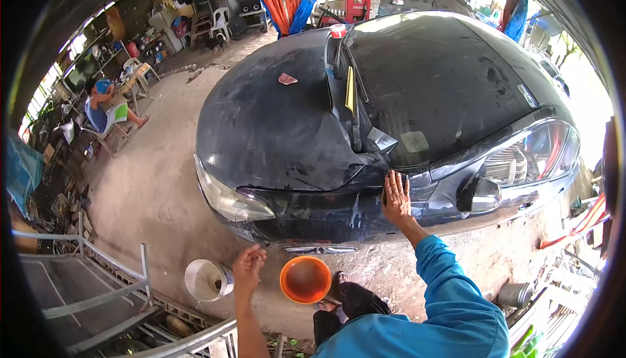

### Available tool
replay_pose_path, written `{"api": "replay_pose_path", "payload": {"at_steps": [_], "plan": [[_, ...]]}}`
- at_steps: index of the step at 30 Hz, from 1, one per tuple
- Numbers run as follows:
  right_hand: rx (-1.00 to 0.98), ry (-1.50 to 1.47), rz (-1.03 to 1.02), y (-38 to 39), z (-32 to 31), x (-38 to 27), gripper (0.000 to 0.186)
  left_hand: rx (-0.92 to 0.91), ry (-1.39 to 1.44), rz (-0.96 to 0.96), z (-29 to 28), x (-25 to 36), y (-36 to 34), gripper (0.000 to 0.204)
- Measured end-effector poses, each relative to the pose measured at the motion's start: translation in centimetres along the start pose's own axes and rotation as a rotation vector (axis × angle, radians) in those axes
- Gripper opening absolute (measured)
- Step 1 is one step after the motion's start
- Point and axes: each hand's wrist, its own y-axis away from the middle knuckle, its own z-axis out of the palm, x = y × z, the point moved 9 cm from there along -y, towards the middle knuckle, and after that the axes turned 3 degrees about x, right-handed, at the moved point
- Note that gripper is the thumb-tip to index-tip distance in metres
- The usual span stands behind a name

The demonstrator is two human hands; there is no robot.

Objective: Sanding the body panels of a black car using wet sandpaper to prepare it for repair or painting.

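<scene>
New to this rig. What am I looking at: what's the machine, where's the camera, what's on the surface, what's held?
No machine: these are a person's bare hands. The one picture comes from a fisheye camera worn on the head, looking down, so straight edges bend near the rim. The right hand lies flat against the side of a dark car; something dark shows at its edge, but I can't tell what. The left hand is loosely curled, with nothing visible in it, near a white bucket and an orange bucket of cloudy liquid. A reddish scrap lies on the hood.
</scene>
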Motion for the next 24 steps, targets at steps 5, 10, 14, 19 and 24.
{"api": "replay_pose_path", "payload": {"at_steps": [5,10,14,19,24], "plan": [[0.03,-0.021,0.094,1.1,0.6,1.1,0.07,0.106,-0.117,0.324,-4.4,17.6,1.2,0.021],[0.011,-0.031,0.129,1.1,1.3,1.3,0.073,0.079,-0.441,0.839,-6.7,30.5,9.7,0.029],[-0.111,-0.04,0.146,0.6,0.9,0.7,0.074,0.2,-0.423,0.808,-8.1,30.3,12.0,0.029],[-0.1,-0.051,0.152,-0.3,1.0,0.7,0.077,0.373,-0.416,0.737,-7.1,34.1,15.1,0.029],[-0.021,-0.022,0.167,0.8,1.5,2.2,0.077,0.484,-0.395,0.73,-13.0,29.3,18.6,0.029]]}}
